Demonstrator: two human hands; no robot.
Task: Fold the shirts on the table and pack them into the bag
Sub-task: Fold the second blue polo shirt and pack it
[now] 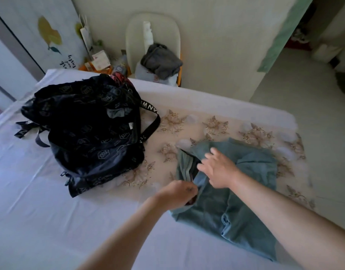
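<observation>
- Plainly, the fingers of the right hand are spread and nearly straight, holding nothing. They lie over the bunched top of the shirt, and they are a little blurred, so I cannot tell whether they press the cloth or sit just above it.
- On the left hand the fingers are curled under, and they pinch a fold at the shirt's left edge, beside the darker striped inside of the cloth.
- Both forearms are bare and reach in from the near side, the hands close together but not touching.
- That shirt is blue-green with a buttoned front (a few buttons show near its lower edge). It lies partly folded and rumpled on the table, to the right of the bag and apart from it.
- As for the bag, it is black with pale hexagon marks, slumped and open at the top. Its lettered strap trails off its right side onto the table.
- A flowered cloth covers the table from the right of the bag and runs under the shirt.
- Behind the bag, past the table's far edge, a pale chair holds a heap of grey clothes.
</observation>
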